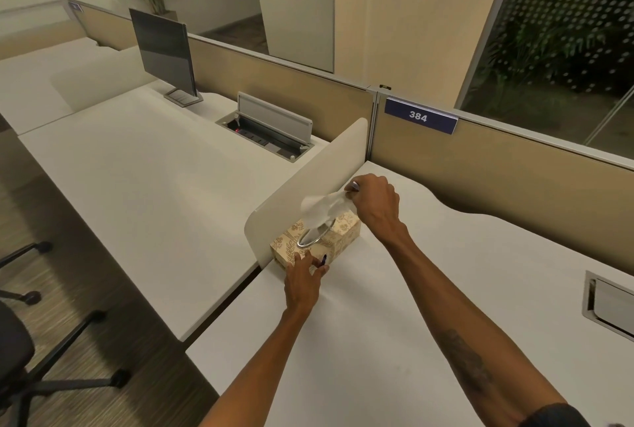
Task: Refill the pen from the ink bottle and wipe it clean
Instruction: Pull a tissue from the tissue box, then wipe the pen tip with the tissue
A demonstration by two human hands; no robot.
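A beige patterned tissue box (pixel 343 234) stands on the white desk (pixel 394 306) against a low white divider. My right hand (pixel 374 200) is above the box, shut on a white tissue (pixel 322 208) that stretches up out of the box's slot. My left hand (pixel 303 279) rests against the near end of the box, fingers spread on it, with a dark blue pen (pixel 322 260) pinched between thumb and fingers. Only the pen's tip end shows. No ink bottle is in view.
The rounded white divider (pixel 308 186) separates this desk from the left desk, which carries a monitor (pixel 164 56) and an open cable hatch (pixel 271 131). A tan partition with a "384" label (pixel 420 116) runs behind. A closed hatch (pixel 610 303) sits at right; office chairs (pixel 20 341) stand at left.
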